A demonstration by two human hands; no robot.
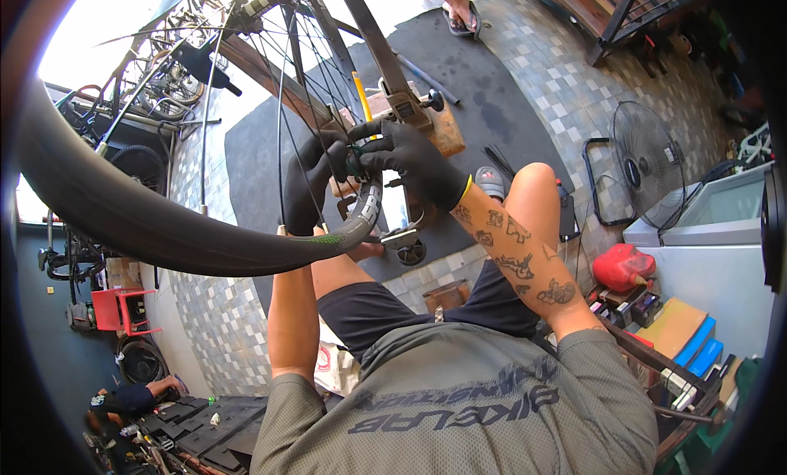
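Matt rubber tyre point(123, 217), glossy metal rim point(365, 217)

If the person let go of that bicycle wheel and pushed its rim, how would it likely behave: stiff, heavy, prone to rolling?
The bicycle wheel would probably spin rather than roll off, since it appears mounted in a stand. Its thin spokes and open build suggest it is light for its size, yet fairly stiff. The gloved left hand and right hand grip at the rim, so gloves likely limit slipping.

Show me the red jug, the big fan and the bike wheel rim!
red jug point(621, 266), head view, on the middle of its body
standing fan point(648, 165), head view, on the round wire guard
bicycle wheel rim point(365, 215), head view, on the silver curved edge
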